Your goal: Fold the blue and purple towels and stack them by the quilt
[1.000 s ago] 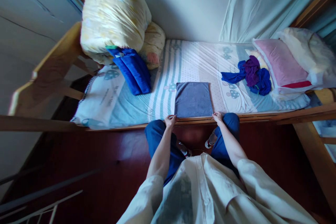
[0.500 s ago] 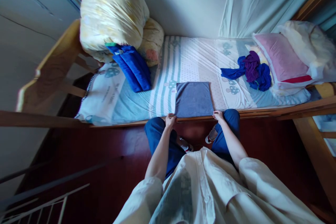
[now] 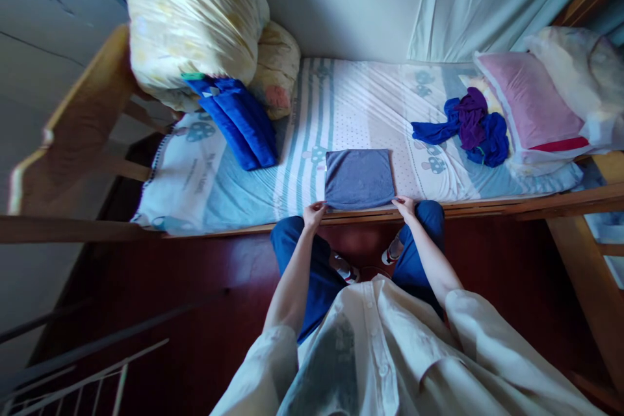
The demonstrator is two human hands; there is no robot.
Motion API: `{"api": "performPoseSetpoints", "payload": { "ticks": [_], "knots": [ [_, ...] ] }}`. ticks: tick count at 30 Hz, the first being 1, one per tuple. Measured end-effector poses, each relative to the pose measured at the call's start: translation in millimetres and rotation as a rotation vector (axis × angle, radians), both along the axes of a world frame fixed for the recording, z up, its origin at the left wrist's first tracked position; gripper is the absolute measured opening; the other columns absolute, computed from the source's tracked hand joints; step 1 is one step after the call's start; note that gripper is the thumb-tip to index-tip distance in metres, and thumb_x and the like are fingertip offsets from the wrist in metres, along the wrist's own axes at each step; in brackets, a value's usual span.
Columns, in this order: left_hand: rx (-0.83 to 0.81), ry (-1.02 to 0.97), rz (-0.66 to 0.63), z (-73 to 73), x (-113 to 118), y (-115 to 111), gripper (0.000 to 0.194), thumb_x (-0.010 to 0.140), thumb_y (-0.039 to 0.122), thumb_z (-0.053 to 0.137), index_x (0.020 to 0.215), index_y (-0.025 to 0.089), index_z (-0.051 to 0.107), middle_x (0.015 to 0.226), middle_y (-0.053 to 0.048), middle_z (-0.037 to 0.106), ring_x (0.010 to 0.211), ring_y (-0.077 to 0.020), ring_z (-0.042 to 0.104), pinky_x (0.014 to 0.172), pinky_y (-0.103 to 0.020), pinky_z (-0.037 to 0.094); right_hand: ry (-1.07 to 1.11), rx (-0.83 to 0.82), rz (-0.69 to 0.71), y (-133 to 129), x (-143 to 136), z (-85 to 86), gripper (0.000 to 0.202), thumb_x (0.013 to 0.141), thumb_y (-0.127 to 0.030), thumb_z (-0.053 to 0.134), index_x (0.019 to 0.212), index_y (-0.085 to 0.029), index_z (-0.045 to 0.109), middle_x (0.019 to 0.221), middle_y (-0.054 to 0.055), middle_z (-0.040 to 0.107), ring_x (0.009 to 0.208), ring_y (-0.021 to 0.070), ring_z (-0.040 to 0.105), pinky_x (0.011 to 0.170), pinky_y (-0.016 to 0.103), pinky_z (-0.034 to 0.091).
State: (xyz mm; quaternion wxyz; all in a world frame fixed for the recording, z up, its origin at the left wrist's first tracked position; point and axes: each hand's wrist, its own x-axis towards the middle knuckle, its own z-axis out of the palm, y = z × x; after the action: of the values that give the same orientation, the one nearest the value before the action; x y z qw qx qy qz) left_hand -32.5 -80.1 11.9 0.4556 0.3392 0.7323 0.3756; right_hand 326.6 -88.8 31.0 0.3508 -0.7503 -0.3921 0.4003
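"Where was the gray cloth?"

"It lay flat on the patterned bedsheet, right at the near side of the bed, just behind the wooden rail. Its near edge bowed a little between the two hands."

"And what was the left hand doing?"

"It had the near left corner pinched between thumb and fingers. The right hand pinched the near right corner the same way, close by the right knee."

"Did you notice the other things on the bed?"

"Sure. Off to the left, a folded blue cloth leaned out from beneath a big pale yellow bundle, with a smaller flowered bundle beside it. Over on the right, a purple cloth sat crumpled together with a blue garment, near the pink pillow. A pale curtain hung behind the bed."
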Motion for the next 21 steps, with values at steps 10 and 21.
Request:
{"api": "performPoseSetpoints", "payload": {
  "ticks": [10,21],
  "knots": [
    [0.124,0.013,-0.024,0.7,2,22,0.025,0.08,0.035,0.074,0.095,0.017,0.066,0.098,-0.008,0.07,0.095,-0.0212,0.068,0.075,-0.029,0.061,-0.126,0.041,0.074,30,-3,-13.7,0.02,0.085,-0.029,0.064,0.101,-0.018,0.069,0.105,0.01,0.076,0.1,0.0219,0.069,0.094,0.032,0.054],
    [0.014,0.255,-0.111,-1.0,5,22,0.009,0.091,0.026,0.059,0.099,0.022,0.06,0.065,0.002,0.059,0.065,-0.0181,0.062,0.069,-0.026,0.05,-0.175,0.015,0.108,37,-1,-20.8,0.019,0.09,-0.029,0.062,0.103,-0.018,0.068,0.101,0.01,0.076,0.1,0.0225,0.07,0.09,0.029,0.054]
  ]
}}
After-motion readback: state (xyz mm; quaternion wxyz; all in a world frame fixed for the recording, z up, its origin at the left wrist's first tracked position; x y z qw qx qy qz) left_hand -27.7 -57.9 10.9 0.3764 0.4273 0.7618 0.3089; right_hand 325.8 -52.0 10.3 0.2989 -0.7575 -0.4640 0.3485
